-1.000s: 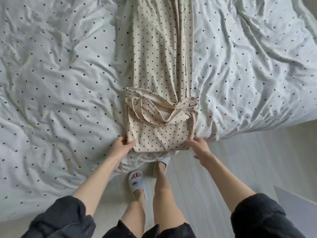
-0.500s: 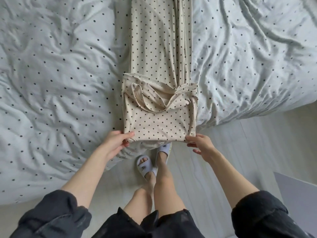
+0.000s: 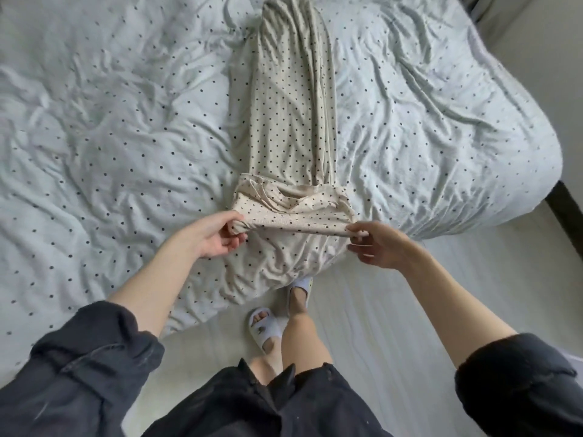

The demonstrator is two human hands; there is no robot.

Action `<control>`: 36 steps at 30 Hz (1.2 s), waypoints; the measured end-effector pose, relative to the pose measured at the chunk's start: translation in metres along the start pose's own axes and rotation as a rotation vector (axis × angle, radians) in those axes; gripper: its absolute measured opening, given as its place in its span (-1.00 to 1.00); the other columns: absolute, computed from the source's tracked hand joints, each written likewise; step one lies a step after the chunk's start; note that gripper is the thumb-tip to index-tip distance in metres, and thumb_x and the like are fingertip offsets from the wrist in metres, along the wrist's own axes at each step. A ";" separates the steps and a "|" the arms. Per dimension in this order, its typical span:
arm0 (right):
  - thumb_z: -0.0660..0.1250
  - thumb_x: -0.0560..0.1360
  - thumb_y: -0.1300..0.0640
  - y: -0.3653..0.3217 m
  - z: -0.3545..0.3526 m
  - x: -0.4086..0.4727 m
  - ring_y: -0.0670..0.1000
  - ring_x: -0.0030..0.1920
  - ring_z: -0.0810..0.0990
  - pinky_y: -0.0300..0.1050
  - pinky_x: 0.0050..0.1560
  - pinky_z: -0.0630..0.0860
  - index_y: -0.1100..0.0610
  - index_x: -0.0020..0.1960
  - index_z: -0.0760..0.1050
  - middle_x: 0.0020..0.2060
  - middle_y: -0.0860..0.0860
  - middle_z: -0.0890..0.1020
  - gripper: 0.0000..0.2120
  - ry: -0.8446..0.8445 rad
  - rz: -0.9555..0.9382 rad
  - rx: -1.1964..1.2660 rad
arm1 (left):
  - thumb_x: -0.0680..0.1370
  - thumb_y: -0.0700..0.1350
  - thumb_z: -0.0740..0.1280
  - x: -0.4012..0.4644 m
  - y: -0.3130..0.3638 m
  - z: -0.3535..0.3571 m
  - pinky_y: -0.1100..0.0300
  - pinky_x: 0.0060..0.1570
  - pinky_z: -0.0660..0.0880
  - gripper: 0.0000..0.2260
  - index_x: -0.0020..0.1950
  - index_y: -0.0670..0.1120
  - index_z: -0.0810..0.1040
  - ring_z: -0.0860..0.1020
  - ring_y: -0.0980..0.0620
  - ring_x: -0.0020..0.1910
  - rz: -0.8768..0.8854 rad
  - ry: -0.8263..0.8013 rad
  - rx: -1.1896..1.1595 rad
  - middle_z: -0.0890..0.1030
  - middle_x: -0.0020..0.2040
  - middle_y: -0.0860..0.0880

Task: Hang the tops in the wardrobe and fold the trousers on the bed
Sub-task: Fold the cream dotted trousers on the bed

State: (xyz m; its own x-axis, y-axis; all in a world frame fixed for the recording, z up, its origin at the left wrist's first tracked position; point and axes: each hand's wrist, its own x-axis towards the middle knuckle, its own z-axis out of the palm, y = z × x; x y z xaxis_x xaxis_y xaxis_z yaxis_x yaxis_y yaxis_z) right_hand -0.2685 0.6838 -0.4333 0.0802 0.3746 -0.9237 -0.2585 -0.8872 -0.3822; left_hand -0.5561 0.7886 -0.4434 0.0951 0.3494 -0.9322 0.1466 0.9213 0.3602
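Cream trousers with black dots [image 3: 291,115] lie lengthwise down the middle of the bed [image 3: 110,130], legs stretched away from me. Their near end is folded over into a thick band [image 3: 293,212] lifted off the bedding. My left hand [image 3: 217,234] grips the band's left corner with curled fingers and thumb. At the band's right corner, my right hand [image 3: 375,244] pinches the fabric between thumb and fingers. The band stretches between both hands near the bed's front edge.
The bed is covered by a crumpled pale duvet with small dark dots. A pale wooden floor [image 3: 378,310] lies in front, with my feet in white slippers [image 3: 265,329]. A dark bed frame part [image 3: 564,212] shows at right.
The folded end lay flat on the bed with my hands at its bottom corners; now both hands have lifted it and carried it farther up over the trouser legs.
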 end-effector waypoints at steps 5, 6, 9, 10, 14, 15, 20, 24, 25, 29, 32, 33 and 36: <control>0.32 0.49 0.12 -0.087 0.001 0.012 -0.06 -0.37 0.61 -0.23 -0.33 0.45 0.16 -0.20 0.49 -0.47 -0.02 0.56 -0.86 -0.051 -0.052 0.137 | 0.52 -0.15 0.33 0.006 0.072 0.023 0.33 -0.54 0.45 -0.92 -0.11 -0.15 0.49 0.58 0.05 -0.51 0.107 0.006 -0.156 0.59 -0.44 -0.09; 0.30 0.51 0.11 -0.100 0.002 0.015 -0.06 -0.36 0.60 -0.22 -0.32 0.47 0.17 -0.19 0.50 -0.44 -0.02 0.58 -0.85 -0.052 -0.084 0.165 | 0.53 -0.13 0.31 0.009 0.086 0.027 0.32 -0.51 0.47 -0.91 -0.09 -0.15 0.49 0.60 0.04 -0.48 0.147 0.002 -0.186 0.61 -0.40 -0.10; 0.24 0.57 0.11 -0.137 0.009 0.039 -0.03 -0.27 0.60 -0.17 -0.23 0.55 0.18 -0.09 0.53 -0.27 0.03 0.63 -0.83 0.059 -0.268 0.172 | 0.58 0.01 0.25 0.030 0.122 0.045 0.21 -0.25 0.56 -0.77 0.07 -0.16 0.48 0.63 0.02 -0.19 0.278 0.041 -0.124 0.65 -0.10 -0.10; 0.23 0.58 0.12 -0.140 0.012 0.047 -0.01 -0.22 0.59 -0.13 -0.17 0.56 0.20 -0.01 0.53 -0.18 0.06 0.63 -0.83 0.152 -0.356 0.071 | 0.60 0.03 0.22 0.038 0.124 0.052 0.19 -0.13 0.56 -0.74 0.14 -0.14 0.47 0.60 0.03 -0.08 0.346 0.108 0.031 0.63 0.02 -0.09; 0.23 0.57 0.21 -0.117 0.027 0.077 0.01 -0.11 0.61 -0.21 -0.09 0.55 0.22 0.18 0.53 0.05 0.07 0.62 -0.77 0.335 -0.745 -0.627 | 0.59 -0.21 0.22 0.069 0.082 0.073 0.27 0.11 0.42 -0.74 0.28 -0.13 0.48 0.48 0.05 0.13 0.748 0.292 0.823 0.51 0.23 -0.05; 0.25 0.55 0.24 -0.105 0.031 0.082 0.04 -0.03 0.60 -0.15 -0.02 0.56 0.24 0.17 0.54 0.08 0.09 0.61 -0.77 0.330 -0.855 -0.780 | 0.58 -0.25 0.23 0.075 0.064 0.073 0.19 0.24 0.37 -0.70 0.31 -0.13 0.46 0.44 -0.01 0.23 0.808 0.270 0.998 0.46 0.29 -0.08; 0.42 0.44 0.15 -0.057 0.038 0.117 0.20 0.47 0.20 0.10 0.44 0.19 0.21 0.45 0.27 0.45 0.19 0.27 -0.36 0.239 -0.925 -1.411 | 0.54 -0.30 0.23 0.102 0.023 0.060 -0.03 0.50 -0.17 -0.30 0.54 0.06 -0.07 -0.11 -0.06 0.53 0.888 0.364 1.595 -0.03 0.55 -0.11; 0.21 0.46 0.35 -0.050 0.037 0.134 0.24 0.34 0.41 0.16 0.32 0.37 0.29 0.37 0.39 0.34 0.23 0.43 -0.53 0.470 -1.106 -1.502 | 0.45 -0.42 0.19 0.122 0.039 0.053 -0.06 0.48 -0.22 -0.15 0.53 0.04 -0.25 -0.12 -0.11 0.53 0.927 0.370 1.852 -0.05 0.55 -0.15; 0.14 0.47 0.35 -0.050 0.038 0.136 0.23 0.29 0.48 0.16 0.26 0.43 0.29 0.32 0.44 0.29 0.23 0.49 -0.57 0.519 -1.167 -1.491 | 0.44 -0.43 0.19 0.125 0.044 0.053 -0.07 0.49 -0.13 -0.19 0.55 0.01 -0.13 -0.01 -0.14 0.53 0.970 0.378 1.872 0.04 0.54 -0.17; 0.20 0.46 0.36 -0.054 0.042 0.140 0.18 0.16 0.59 0.09 0.10 0.55 0.29 0.15 0.56 0.14 0.17 0.61 -0.70 0.589 -1.248 -1.405 | 0.29 -0.46 0.37 0.122 0.055 0.055 -0.02 0.01 0.55 -0.60 0.10 -0.21 0.62 0.63 -0.17 0.02 1.274 0.440 1.686 0.64 0.05 -0.20; 0.41 0.39 0.38 -0.061 0.044 0.131 0.16 0.03 0.65 0.01 -0.10 0.61 0.28 -0.01 0.61 -0.02 0.14 0.67 -0.82 0.540 -1.250 -1.330 | 0.34 -0.50 0.35 0.110 0.060 0.057 -0.02 -0.12 0.56 -0.71 0.00 -0.27 0.64 0.65 -0.20 -0.15 1.216 0.309 1.497 0.67 -0.11 -0.23; 0.44 0.36 0.39 -0.063 0.044 0.123 0.15 -0.04 0.67 -0.01 -0.19 0.61 0.28 -0.08 0.61 -0.09 0.13 0.68 -0.85 0.520 -1.273 -1.302 | 0.39 -0.49 0.30 0.104 0.062 0.056 -0.02 -0.11 0.56 -0.70 0.04 -0.25 0.63 0.64 -0.20 -0.16 1.159 0.271 1.460 0.67 -0.13 -0.23; 0.44 0.26 0.47 -0.062 0.044 0.094 0.14 -0.17 0.67 -0.04 -0.30 0.60 0.28 -0.17 0.60 -0.21 0.12 0.68 -0.81 0.456 -1.264 -1.249 | 0.54 -0.39 0.18 0.081 0.065 0.048 0.01 0.04 0.55 -0.64 0.23 -0.09 0.57 0.64 -0.08 -0.09 0.983 0.220 1.484 0.68 -0.04 -0.13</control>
State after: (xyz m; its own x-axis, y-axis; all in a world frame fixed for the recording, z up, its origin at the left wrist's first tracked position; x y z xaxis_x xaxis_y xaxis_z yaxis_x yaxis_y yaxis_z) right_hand -0.2875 0.7860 -0.4951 -0.0848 0.9953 0.0460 0.9241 0.0958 -0.3700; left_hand -0.4912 0.8683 -0.4935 0.5822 0.7474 -0.3201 0.8067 -0.4819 0.3420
